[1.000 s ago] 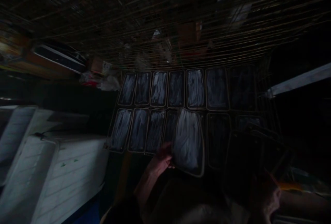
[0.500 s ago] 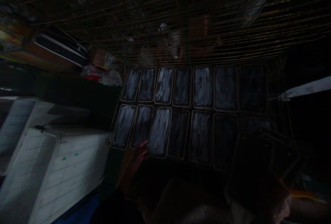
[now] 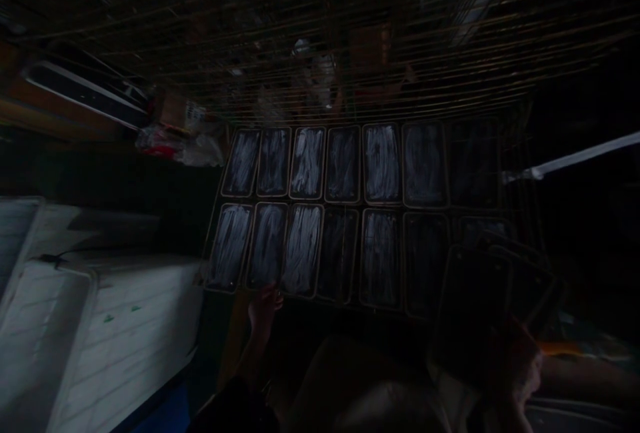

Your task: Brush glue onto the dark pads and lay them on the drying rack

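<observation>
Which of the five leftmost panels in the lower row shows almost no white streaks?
The fourth panel from the left. It looks almost plain dark, while the third panel and the fifth panel beside it carry clear white streaks.

Dark rectangular tray, pale-rimmed and smeared with whitish streaks, is seen just above the left hand, lower edge touched by the fingertips. It's flanked by neighbouring trays that look alike, packed in on both sides.
</observation>
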`<action>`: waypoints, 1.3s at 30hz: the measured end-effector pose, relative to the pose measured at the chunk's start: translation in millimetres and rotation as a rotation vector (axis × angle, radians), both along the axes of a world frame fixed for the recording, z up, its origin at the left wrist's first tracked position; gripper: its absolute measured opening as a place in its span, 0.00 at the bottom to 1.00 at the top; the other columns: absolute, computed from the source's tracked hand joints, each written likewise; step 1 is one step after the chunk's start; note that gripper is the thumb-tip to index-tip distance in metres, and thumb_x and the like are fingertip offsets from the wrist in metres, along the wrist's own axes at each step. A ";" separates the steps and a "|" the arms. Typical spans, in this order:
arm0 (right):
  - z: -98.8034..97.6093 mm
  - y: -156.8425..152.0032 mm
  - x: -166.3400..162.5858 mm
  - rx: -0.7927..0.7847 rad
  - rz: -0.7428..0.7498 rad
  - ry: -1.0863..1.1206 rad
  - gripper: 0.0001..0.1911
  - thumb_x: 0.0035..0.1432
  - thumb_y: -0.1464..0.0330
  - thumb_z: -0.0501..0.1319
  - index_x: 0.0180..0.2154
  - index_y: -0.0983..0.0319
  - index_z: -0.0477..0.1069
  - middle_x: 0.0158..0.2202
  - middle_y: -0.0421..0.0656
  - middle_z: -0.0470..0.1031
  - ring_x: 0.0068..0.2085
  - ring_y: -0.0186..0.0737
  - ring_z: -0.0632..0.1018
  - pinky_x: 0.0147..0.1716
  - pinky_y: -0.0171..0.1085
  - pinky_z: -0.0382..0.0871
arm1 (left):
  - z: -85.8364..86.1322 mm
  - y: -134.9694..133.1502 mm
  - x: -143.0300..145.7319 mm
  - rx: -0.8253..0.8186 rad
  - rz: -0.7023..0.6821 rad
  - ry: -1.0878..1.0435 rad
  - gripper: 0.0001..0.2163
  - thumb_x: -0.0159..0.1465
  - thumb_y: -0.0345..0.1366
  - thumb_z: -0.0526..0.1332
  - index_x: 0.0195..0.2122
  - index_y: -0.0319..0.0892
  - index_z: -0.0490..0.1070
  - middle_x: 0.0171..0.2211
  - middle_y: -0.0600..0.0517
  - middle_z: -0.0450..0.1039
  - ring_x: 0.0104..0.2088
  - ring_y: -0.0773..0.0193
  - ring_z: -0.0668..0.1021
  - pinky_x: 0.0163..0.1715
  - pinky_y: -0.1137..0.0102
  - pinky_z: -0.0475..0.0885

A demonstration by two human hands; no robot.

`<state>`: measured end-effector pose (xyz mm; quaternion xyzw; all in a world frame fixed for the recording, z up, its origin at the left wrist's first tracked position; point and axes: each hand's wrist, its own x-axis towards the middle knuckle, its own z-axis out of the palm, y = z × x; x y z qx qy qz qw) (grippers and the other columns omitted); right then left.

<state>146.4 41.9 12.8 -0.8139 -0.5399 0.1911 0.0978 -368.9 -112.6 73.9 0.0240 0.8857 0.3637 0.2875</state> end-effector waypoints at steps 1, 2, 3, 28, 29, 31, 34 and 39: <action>3.2 0.1 -1.7 0.002 -0.025 -0.001 0.31 0.58 0.52 0.53 0.59 0.60 0.64 0.54 0.56 0.69 0.50 0.66 0.71 0.35 0.52 0.67 | -1.1 -4.8 4.2 -0.027 0.004 0.012 0.18 0.51 0.46 0.66 0.38 0.39 0.71 0.27 0.53 0.75 0.24 0.62 0.80 0.24 0.67 0.76; 6.7 -0.1 -3.4 0.008 -0.040 0.005 0.30 0.58 0.53 0.53 0.58 0.61 0.64 0.54 0.55 0.69 0.51 0.63 0.71 0.36 0.51 0.68 | -3.1 -9.0 10.7 -0.057 0.002 0.012 0.18 0.51 0.47 0.65 0.38 0.40 0.71 0.27 0.53 0.75 0.23 0.61 0.80 0.24 0.67 0.76; 10.0 -0.6 -4.8 0.025 -0.047 0.016 0.30 0.58 0.53 0.53 0.58 0.61 0.65 0.54 0.54 0.69 0.51 0.61 0.71 0.39 0.50 0.68 | -6.3 -11.7 20.1 -0.087 -0.015 -0.007 0.18 0.51 0.47 0.65 0.37 0.40 0.71 0.26 0.54 0.74 0.22 0.61 0.80 0.23 0.67 0.76; -6.6 -17.2 31.6 0.427 0.013 0.310 0.17 0.62 0.69 0.55 0.53 0.60 0.60 0.57 0.52 0.66 0.61 0.49 0.66 0.54 0.54 0.67 | -34.5 199.8 394.0 0.172 -1.112 0.209 0.14 0.66 0.37 0.56 0.51 0.43 0.70 0.44 0.42 0.74 0.46 0.52 0.76 0.48 0.59 0.69; -6.0 -16.8 34.6 0.423 0.010 0.319 0.18 0.62 0.69 0.55 0.53 0.60 0.59 0.58 0.52 0.66 0.61 0.49 0.66 0.54 0.54 0.67 | -35.3 202.4 398.3 0.173 -1.124 0.219 0.14 0.66 0.37 0.56 0.51 0.43 0.70 0.44 0.42 0.73 0.46 0.53 0.75 0.48 0.59 0.69; -2.9 -15.7 41.3 0.414 0.006 0.328 0.18 0.63 0.70 0.54 0.54 0.60 0.59 0.58 0.52 0.65 0.61 0.48 0.66 0.54 0.54 0.67 | -38.3 206.9 404.6 0.174 -1.159 0.215 0.15 0.65 0.36 0.56 0.52 0.43 0.69 0.44 0.43 0.73 0.46 0.53 0.75 0.47 0.59 0.70; 11.9 -14.7 54.9 0.406 0.014 0.339 0.18 0.65 0.72 0.50 0.56 0.58 0.60 0.58 0.49 0.67 0.62 0.46 0.65 0.56 0.54 0.65 | -41.3 208.7 406.3 0.196 -1.198 0.143 0.17 0.65 0.36 0.57 0.54 0.43 0.67 0.44 0.44 0.72 0.42 0.57 0.76 0.43 0.62 0.72; 71.0 -11.7 86.8 0.293 0.251 0.424 0.22 0.66 0.73 0.49 0.59 0.54 0.63 0.55 0.45 0.70 0.59 0.46 0.68 0.54 0.48 0.69 | -32.4 184.8 388.1 0.176 -1.078 0.010 0.16 0.65 0.41 0.56 0.53 0.43 0.67 0.41 0.46 0.71 0.35 0.63 0.76 0.36 0.66 0.74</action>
